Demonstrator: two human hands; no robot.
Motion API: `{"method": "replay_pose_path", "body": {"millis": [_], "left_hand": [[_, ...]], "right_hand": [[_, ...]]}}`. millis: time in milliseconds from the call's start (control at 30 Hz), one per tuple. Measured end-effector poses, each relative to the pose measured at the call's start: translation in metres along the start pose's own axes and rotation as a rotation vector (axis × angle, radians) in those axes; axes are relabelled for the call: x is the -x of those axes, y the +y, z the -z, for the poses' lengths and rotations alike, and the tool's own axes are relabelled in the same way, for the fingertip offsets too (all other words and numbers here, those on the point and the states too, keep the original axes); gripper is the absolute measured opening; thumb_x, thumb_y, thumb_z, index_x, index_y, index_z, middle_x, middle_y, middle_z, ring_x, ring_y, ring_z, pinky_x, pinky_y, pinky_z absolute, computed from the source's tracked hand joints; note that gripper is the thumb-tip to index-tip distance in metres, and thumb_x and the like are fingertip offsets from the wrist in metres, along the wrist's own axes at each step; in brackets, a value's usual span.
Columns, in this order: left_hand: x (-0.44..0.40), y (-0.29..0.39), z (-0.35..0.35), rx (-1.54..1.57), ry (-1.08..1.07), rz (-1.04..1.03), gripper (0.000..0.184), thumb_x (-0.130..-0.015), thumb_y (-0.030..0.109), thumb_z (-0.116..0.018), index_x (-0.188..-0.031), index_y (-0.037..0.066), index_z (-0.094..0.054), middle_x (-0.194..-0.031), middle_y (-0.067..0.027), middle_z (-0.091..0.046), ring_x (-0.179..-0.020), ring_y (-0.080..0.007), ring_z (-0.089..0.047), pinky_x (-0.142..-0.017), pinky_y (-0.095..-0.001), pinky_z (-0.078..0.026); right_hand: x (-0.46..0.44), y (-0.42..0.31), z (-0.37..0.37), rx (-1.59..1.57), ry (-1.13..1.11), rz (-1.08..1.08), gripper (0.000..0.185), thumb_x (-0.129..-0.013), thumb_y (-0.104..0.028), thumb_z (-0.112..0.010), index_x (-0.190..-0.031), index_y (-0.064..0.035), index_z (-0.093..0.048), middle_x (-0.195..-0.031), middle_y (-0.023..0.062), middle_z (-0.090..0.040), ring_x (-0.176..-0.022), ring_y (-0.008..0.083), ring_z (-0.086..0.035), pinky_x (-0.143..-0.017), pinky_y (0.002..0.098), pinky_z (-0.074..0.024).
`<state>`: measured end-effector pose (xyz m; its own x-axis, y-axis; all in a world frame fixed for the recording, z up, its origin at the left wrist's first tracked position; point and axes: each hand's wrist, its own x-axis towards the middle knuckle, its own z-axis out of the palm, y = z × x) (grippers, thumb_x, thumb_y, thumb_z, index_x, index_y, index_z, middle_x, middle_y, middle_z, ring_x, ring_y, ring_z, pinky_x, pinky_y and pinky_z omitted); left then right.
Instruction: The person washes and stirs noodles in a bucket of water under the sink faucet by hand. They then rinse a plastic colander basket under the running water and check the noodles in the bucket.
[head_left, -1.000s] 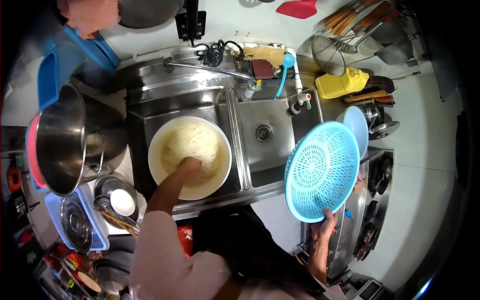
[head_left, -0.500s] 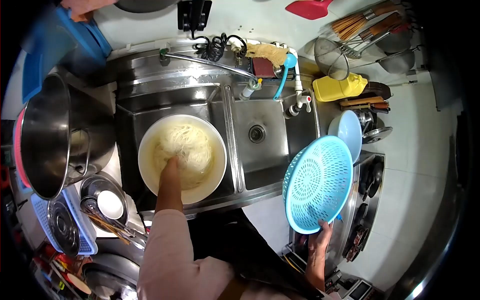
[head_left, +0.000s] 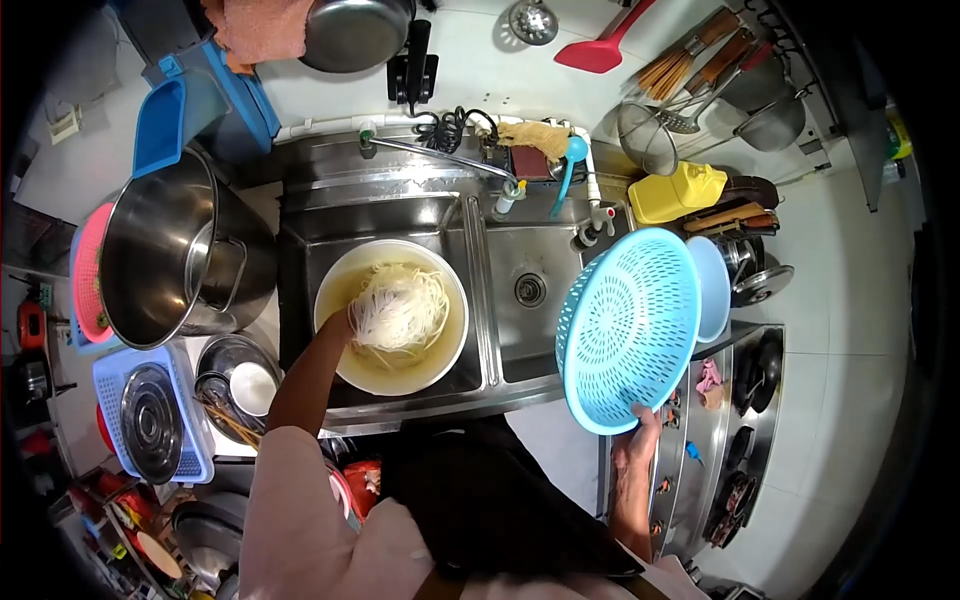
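Observation:
A white bowl (head_left: 330,345) of cloudy water stands in the left sink basin. In it lies a heap of thin pale noodles (head_left: 402,305). My left hand (head_left: 345,328) reaches in over the bowl's left side and bears a bundle of noodles above the water; the noodles hide its fingers. My right hand (head_left: 637,440) grips the lower rim of a light-blue colander (head_left: 628,330), thumb on the inside. The colander is tilted, its inside facing me, at the right end of the sink, and nothing lies in it.
A large steel pot (head_left: 155,255) stands left of the sink (head_left: 400,212). Below it sit a blue basket (head_left: 200,440) with a lid and a white bowl in a steel basin. The faucet (head_left: 440,155) crosses the back. A yellow jug (head_left: 675,195) and a stove (head_left: 700,450) are on the right.
The noodles now rise in a bundle on my left hand, which was pushed down into them before. The colander has moved slightly up and left. The whole view has shifted.

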<state>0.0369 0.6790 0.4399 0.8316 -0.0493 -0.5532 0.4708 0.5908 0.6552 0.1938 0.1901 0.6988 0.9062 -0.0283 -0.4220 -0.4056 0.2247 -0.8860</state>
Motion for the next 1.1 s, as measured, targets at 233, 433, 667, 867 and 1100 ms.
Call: {"method": "replay_pose_path", "body": {"millis": [233,433,667,867,1100], "left_hand": [[0.008,0.005,-0.012,-0.069,0.262,-0.069,0.030,-0.095,0.021,-0.060,-0.116,0.001,-0.067,-0.112,-0.0181,-0.071,-0.101,-0.0289,-0.069,-0.088,-0.0385,-0.052],[-0.006,-0.025,0.004,-0.469,0.751,-0.450,0.028,-0.095,0.018,-0.059,-0.115,-0.001,-0.067,-0.109,-0.0183,-0.072,-0.102,-0.0299,-0.069,-0.089,-0.0386,-0.052],[-0.012,-0.053,-0.022,-1.393,0.668,-0.131,0.026,-0.091,0.016,-0.056,-0.103,-0.002,-0.070,-0.101,-0.0229,-0.071,-0.090,-0.0404,-0.069,-0.082,-0.0466,-0.056],[-0.105,-0.128,0.017,-1.571,0.379,-0.031,0.026,-0.087,0.014,-0.057,-0.102,0.002,-0.074,-0.105,-0.0200,-0.072,-0.093,-0.0399,-0.069,-0.083,-0.0459,-0.055],[-0.119,-0.081,0.008,-1.150,0.411,0.424,0.032,-0.088,0.020,-0.059,-0.109,0.000,-0.072,-0.116,-0.0199,-0.070,-0.106,-0.0385,-0.065,-0.092,-0.0471,-0.051]], "right_hand": [[0.000,-0.002,0.000,-0.020,0.019,0.022,0.066,-0.075,0.004,-0.050,-0.141,0.0069,-0.043,-0.135,0.0159,-0.055,-0.123,0.0302,-0.054,-0.107,0.0422,-0.0423],[-0.002,-0.001,0.005,-0.008,0.050,0.013,0.067,-0.076,0.005,-0.051,-0.142,0.0060,-0.043,-0.135,0.0151,-0.055,-0.123,0.0299,-0.054,-0.106,0.0418,-0.0430],[0.000,0.002,0.011,0.014,0.073,0.024,0.066,-0.076,0.005,-0.050,-0.142,0.0061,-0.042,-0.135,0.0163,-0.055,-0.123,0.0306,-0.055,-0.107,0.0427,-0.0427],[0.008,0.001,0.019,0.082,0.123,-0.007,0.066,-0.076,0.005,-0.049,-0.141,0.0070,-0.041,-0.133,0.0180,-0.055,-0.120,0.0336,-0.057,-0.104,0.0466,-0.0465],[0.032,-0.005,0.051,0.266,0.228,0.030,0.060,-0.078,0.001,-0.049,-0.138,0.0082,-0.041,-0.129,0.0204,-0.054,-0.118,0.0367,-0.056,-0.101,0.0502,-0.0466]]}}
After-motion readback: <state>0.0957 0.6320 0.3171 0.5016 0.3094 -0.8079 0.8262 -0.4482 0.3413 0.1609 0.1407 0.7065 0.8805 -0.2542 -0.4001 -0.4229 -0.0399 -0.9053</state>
